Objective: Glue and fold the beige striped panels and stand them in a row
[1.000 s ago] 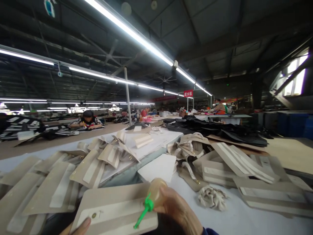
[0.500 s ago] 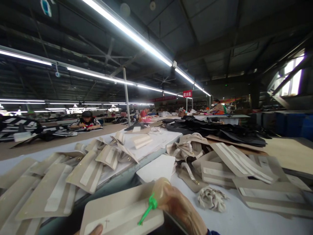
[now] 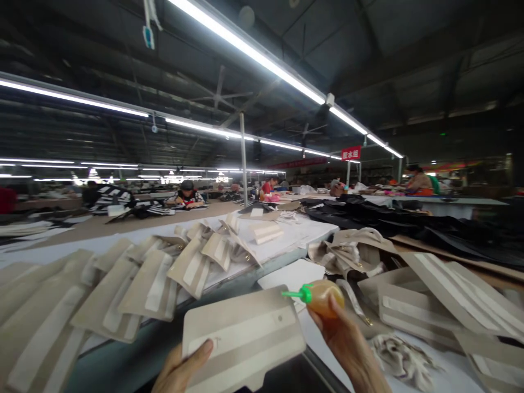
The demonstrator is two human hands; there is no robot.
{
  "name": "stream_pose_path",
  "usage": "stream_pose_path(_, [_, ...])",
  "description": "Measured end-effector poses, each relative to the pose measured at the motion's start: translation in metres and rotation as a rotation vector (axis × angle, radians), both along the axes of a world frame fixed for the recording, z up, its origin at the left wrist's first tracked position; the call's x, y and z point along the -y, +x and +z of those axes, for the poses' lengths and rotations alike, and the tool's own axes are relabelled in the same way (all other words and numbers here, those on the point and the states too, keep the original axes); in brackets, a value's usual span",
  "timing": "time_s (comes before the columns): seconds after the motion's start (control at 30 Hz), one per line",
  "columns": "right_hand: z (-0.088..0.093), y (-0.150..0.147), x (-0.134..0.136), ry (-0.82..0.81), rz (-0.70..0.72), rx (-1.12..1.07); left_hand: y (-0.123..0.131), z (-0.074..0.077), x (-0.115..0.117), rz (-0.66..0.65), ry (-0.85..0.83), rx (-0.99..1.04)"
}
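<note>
My left hand point(image 3: 182, 368) grips the near left edge of a beige flat panel point(image 3: 245, 335) with a pale strip across it, thumb on top, holding it tilted above the table. My right hand point(image 3: 347, 341) is closed round a small amber glue bottle point(image 3: 323, 297) with a green nozzle pointing left, lifted just above the panel's far right corner. The nozzle tip does not touch the panel.
Rows of similar beige panels point(image 3: 123, 284) lie overlapping on the left. More panels point(image 3: 429, 295) and a crumpled rag point(image 3: 403, 357) lie on the right. Black material point(image 3: 409, 221) is piled behind. Other people point(image 3: 186, 196) work at far tables under strip lights.
My right hand lifted the glue bottle off the panel and turned its nozzle from pointing down to pointing left. The left hand raised the panel. The view swung left.
</note>
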State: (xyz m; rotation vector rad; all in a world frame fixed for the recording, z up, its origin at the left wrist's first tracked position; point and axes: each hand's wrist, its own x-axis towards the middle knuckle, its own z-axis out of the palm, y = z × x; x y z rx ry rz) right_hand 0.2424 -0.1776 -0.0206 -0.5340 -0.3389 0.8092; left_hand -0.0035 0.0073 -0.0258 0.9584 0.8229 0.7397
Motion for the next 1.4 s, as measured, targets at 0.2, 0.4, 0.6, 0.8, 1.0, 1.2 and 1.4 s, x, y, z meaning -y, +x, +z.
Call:
stream_pose_path(0.2, [0.012,0.020,0.017,-0.029,-0.097,-0.107,-0.007,0.024,0.015,0.033,-0.061,0.087])
stream_pose_path(0.4, [0.021,0.026,0.023,-0.011,-0.286,-0.093,-0.012,0.029,0.017,-0.009,-0.057,0.097])
stream_pose_path(0.6, [0.022,0.007,0.016,-0.048,-0.302,-0.015,-0.009,0.024,0.020,0.073,-0.046,0.121])
stream_pose_path(0.8, [0.032,-0.016,0.012,-0.054,-0.333,0.095,-0.011,0.036,0.026,0.033,0.006,0.207])
stream_pose_path(1.0, [0.036,-0.022,0.012,-0.112,-0.311,0.084,-0.016,0.038,0.025,0.089,-0.003,0.243])
stream_pose_path(1.2, [0.040,-0.026,0.009,-0.252,-0.281,-0.153,-0.021,0.035,0.024,0.151,-0.020,0.296])
stream_pose_path(1.4, [0.046,-0.028,0.012,-0.430,-0.336,-0.130,-0.023,0.034,0.021,0.119,0.005,0.336])
